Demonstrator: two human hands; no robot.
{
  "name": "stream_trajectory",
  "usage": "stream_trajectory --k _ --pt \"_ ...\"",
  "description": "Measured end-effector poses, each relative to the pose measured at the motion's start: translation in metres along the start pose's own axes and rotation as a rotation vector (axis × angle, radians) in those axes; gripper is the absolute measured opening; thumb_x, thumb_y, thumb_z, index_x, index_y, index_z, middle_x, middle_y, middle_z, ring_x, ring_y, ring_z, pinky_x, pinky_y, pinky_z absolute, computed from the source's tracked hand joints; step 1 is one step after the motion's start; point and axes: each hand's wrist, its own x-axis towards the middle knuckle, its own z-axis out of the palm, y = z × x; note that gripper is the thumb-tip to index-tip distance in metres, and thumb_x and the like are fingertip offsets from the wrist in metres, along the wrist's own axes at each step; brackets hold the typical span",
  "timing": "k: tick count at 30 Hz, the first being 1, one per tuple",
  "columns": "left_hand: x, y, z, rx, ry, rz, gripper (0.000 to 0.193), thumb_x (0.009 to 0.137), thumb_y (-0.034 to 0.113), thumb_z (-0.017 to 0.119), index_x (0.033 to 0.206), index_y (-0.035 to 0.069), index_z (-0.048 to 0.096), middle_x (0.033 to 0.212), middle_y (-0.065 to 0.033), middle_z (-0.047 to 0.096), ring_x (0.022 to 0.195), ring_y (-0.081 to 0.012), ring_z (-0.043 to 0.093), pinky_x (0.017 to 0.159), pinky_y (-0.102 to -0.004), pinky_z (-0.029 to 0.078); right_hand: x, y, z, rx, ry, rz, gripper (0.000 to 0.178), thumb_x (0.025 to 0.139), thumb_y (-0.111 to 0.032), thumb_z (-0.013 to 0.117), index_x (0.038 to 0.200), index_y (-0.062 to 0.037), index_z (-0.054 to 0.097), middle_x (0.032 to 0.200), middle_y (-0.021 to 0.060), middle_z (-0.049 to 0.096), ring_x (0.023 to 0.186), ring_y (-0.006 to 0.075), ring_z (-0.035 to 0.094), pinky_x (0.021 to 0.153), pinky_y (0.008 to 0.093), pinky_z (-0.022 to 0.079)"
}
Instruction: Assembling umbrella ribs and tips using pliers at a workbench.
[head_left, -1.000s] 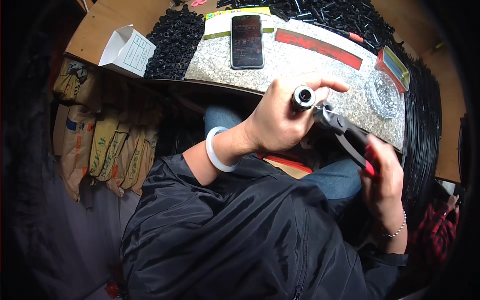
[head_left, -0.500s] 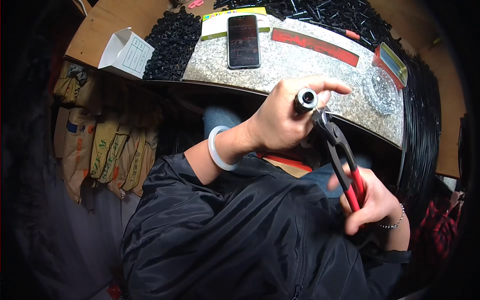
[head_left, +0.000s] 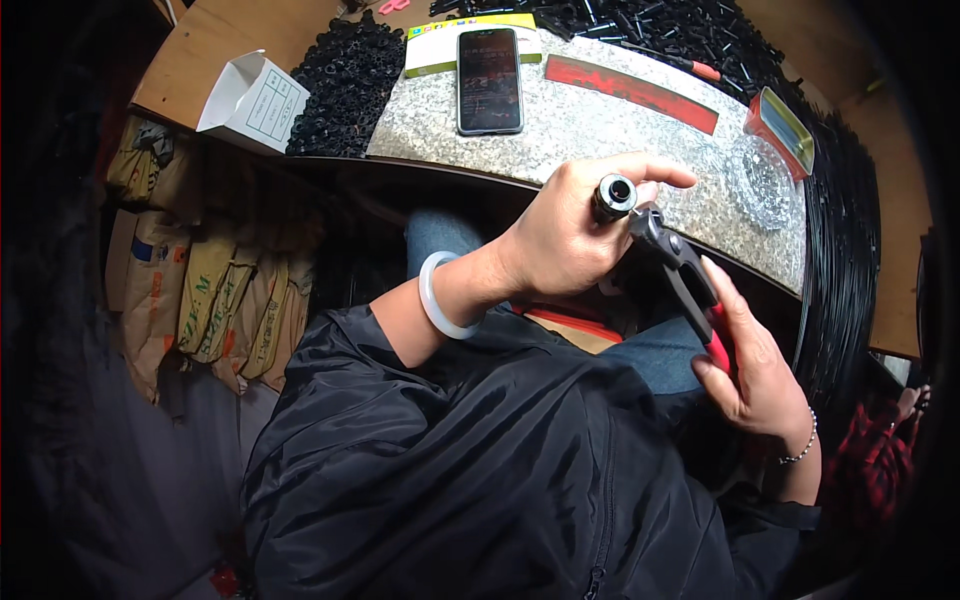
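A short black tube with a shiny ringed end stood upright in the person's left hand, hole facing the viewer, near the table's front edge. That hand's fingers were wrapped around the tube, the index finger reaching out to its right. Just beside the tube, on its right, was the head of a pair of dark pliers with red grips; whether its jaws were clamped on anything could not be told. Below and to the right of the tube, the right hand held the grips between thumb and straightened fingers. Half a second earlier those fingers had been curled around the handles and the pliers had pointed more steeply; now the handles had swung to the right, while the tube had barely moved. This suggested that the pliers were being re-angled around a steadily held piece. Beyond the tube lay a red strip; beyond it to the left, a phone and, farther left, a heap of small black rings. Right of the tube sat a clear glass dish.
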Motion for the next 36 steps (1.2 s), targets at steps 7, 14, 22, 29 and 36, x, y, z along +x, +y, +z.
stream_trajectory --k 7,14,22,29,36 --pt "-0.002 0.008 0.002 0.074 -0.015 -0.013 0.029 0.095 0.009 0.039 0.114 -0.003 0.058 0.058 0.0081 0.043 0.053 0.0016 0.034 0.047 -0.0180 0.027 0.006 0.009 -0.006 0.190 -0.108 0.013 0.058 0.081 0.003 0.050 0.137 -0.0006 0.033 0.105 0.0177 0.053 0.092 0.0279 0.055 0.086 0.0302 0.042" --pt "0.002 0.000 0.008 0.057 -0.017 0.032 0.029 0.094 0.008 0.039 0.113 -0.003 0.058 0.058 0.0085 0.043 0.053 0.0018 0.034 0.047 -0.0173 0.026 0.002 0.030 0.020 0.490 0.016 0.169 0.033 0.092 -0.024 0.055 0.069 -0.0022 0.045 0.050 -0.0022 0.037 0.046 0.0048 0.033 0.042 0.0221 0.028" --pt "0.005 -0.003 0.006 0.010 0.092 -0.060 0.035 0.092 0.005 0.044 0.125 -0.004 0.048 0.055 0.0091 0.042 0.049 0.0006 0.034 0.048 -0.0161 0.028 0.029 0.056 0.015 0.131 0.268 0.065 0.005 0.078 0.002 0.058 0.078 0.0006 0.054 0.063 0.0079 0.047 0.059 0.0145 0.046 0.057 0.0283 0.039" --pt "0.011 0.003 0.009 0.098 0.067 -0.052 0.031 0.094 0.009 0.043 0.122 -0.004 0.052 0.052 0.0084 0.041 0.045 0.0009 0.032 0.044 -0.0159 0.025 0.061 0.160 -0.079 -0.585 0.455 0.525 0.025 0.080 -0.026 0.066 0.089 -0.0030 0.063 0.082 0.0196 0.063 0.082 0.0331 0.062 0.069 0.0392 0.048" --pt "0.013 0.008 0.008 0.112 0.100 0.011 0.020 0.089 0.003 0.049 0.104 -0.001 0.062 0.058 0.0033 0.043 0.052 -0.0020 0.036 0.047 -0.0215 0.029 0.073 0.158 -0.081 -0.655 0.306 0.722 0.028 0.076 -0.027 0.070 0.093 -0.0047 0.066 0.088 0.0178 0.065 0.086 0.0300 0.064 0.073 0.0375 0.048"
